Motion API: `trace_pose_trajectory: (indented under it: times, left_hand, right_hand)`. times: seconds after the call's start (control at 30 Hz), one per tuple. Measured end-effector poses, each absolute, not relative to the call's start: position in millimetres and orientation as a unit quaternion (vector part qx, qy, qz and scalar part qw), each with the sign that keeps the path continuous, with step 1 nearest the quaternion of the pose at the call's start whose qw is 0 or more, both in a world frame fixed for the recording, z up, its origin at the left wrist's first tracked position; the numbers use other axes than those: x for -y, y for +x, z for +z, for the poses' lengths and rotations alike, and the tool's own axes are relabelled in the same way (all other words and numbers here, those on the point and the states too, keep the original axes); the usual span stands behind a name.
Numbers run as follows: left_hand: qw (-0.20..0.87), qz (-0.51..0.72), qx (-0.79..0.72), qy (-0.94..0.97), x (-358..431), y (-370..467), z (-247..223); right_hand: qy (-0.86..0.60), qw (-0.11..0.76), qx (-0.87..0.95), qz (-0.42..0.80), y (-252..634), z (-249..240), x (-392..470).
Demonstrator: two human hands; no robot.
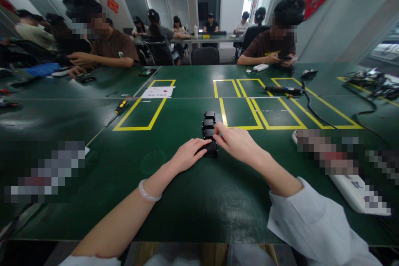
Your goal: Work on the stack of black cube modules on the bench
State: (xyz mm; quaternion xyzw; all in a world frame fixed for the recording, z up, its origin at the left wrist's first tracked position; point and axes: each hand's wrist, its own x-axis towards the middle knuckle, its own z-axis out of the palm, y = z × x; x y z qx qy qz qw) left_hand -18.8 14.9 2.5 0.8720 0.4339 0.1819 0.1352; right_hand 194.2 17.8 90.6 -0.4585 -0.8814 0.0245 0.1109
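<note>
At far left, a pixelated block is masking whatever is lying along that edge of the counter. Next to the right, a yellow-and-black screwdriver is lying aslant near a yellow tape outline. The left hand, with a pale bracelet circling its wrist, is reaching in palm down; its fingers are stretching forward, thumb standing apart from them, and the tips are touching the nearest black block. That block is sitting at the near end of a row of black blocks, mid-counter; the row's long axis is running straight away from the person. The fingers are covering part of the nearest block's top. The right hand is bending in from the right, its fingers curling and the thumb and forefinger coming close together at the row's right side. Whether they are clamping anything I cannot tell, since the hand is hiding its own grip. At far right, more pixelation is covering much of a white power strip.
</note>
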Motion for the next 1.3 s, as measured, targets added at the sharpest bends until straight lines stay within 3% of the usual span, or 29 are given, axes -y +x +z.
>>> trace_pose_trajectory:
  times: [1.3]
  left_hand:
    - [0.134, 0.179, -0.436, 0.872, -15.0, -18.8, 3.7]
  right_hand:
    - [-0.466, 0.095, 0.879, 0.027, 193.1, 94.7, -17.1]
